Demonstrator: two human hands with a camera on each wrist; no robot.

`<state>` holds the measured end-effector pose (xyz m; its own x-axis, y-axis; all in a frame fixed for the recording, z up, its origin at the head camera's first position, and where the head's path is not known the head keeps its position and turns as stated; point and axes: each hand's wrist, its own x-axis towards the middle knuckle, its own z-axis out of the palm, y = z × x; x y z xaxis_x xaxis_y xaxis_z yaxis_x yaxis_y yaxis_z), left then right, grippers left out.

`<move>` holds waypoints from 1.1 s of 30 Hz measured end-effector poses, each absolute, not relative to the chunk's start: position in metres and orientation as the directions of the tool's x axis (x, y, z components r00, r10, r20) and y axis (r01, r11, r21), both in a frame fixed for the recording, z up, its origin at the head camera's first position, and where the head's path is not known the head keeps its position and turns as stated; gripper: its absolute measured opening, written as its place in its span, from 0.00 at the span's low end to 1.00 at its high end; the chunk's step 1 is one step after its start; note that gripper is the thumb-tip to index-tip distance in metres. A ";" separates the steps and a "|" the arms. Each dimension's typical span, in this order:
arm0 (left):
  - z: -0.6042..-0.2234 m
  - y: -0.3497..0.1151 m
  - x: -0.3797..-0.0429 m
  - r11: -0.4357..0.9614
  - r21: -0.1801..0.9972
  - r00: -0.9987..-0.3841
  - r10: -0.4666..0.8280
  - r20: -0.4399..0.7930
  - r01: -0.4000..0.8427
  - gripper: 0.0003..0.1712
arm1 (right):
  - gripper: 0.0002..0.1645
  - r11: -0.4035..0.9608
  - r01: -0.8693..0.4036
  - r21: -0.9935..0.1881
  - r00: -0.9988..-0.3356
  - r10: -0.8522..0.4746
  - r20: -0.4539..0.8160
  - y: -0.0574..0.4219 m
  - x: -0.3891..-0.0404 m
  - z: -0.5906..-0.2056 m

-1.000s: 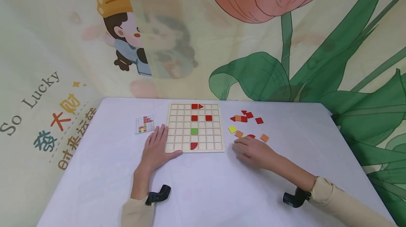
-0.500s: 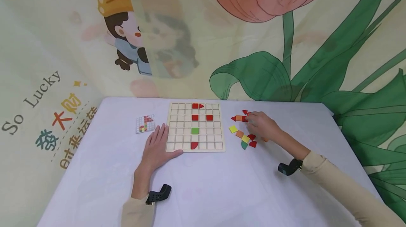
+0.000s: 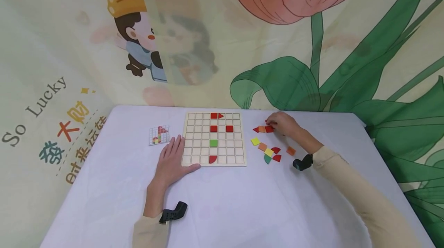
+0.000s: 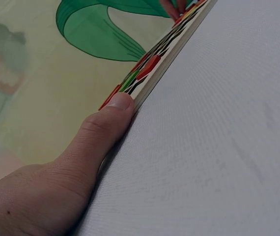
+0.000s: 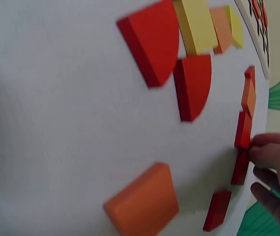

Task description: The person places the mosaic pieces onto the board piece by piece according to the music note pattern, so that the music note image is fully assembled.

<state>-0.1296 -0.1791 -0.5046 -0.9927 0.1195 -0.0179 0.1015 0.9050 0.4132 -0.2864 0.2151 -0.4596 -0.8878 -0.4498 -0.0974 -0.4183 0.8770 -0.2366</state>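
Note:
My left hand rests along the left edge of a wooden grid board, thumb on its front edge. In the left wrist view the thumb presses the board's corner. Set in the grid are red squares, a red triangle, a green square and a red quarter-circle. Right of the board, my right hand pinches a small red triangular tile at the back of the loose tiles. The fingers mostly hide it. Close by lie a red square and another red tile.
A small pattern card lies left of the board. Nearer the front are loose yellow, orange, green and red quarter-circle tiles. A printed cloth hangs behind the white table.
My right hand has moved from the near tiles to the back of the pile, uncovering the green and red quarter-circles. My left hand stays on the board.

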 end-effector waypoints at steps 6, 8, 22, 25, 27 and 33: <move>-0.503 -0.179 -0.130 0.907 0.408 -0.992 0.123 -0.017 0.105 0.64 | 0.15 0.866 -0.451 -0.216 -0.864 -0.484 -0.137 0.219 -0.295 -0.460; -0.503 -0.180 -0.130 0.908 0.405 -0.992 0.124 -0.018 0.106 0.64 | 0.15 0.862 -0.461 -0.212 -0.859 -0.493 -0.137 0.219 -0.296 -0.460; -0.498 -0.180 -0.131 0.909 0.404 -0.993 0.120 -0.019 0.102 0.64 | 0.15 0.808 -0.568 -0.157 -0.811 -0.582 -0.062 0.217 -0.295 -0.461; -0.500 -0.181 -0.131 0.911 0.400 -0.993 0.118 -0.023 0.099 0.64 | 0.13 0.801 -0.577 -0.156 -0.806 -0.590 -0.048 0.213 -0.295 -0.462; -0.502 -0.181 -0.130 0.910 0.404 -0.993 0.118 -0.024 0.099 0.64 | 0.12 0.805 -0.571 -0.160 -0.810 -0.585 -0.051 0.210 -0.296 -0.462; -0.505 -0.180 -0.130 0.906 0.411 -0.993 0.120 -0.017 0.103 0.64 | 0.11 0.791 -0.566 -0.232 -0.813 -0.583 -0.005 0.199 -0.295 -0.461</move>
<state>-0.1296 -0.1801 -0.5053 -0.9926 0.1203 -0.0170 0.1028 0.9059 0.4107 -0.2955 0.1985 -0.4615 -0.8127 -0.5827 -0.0052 -0.5659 0.7913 -0.2316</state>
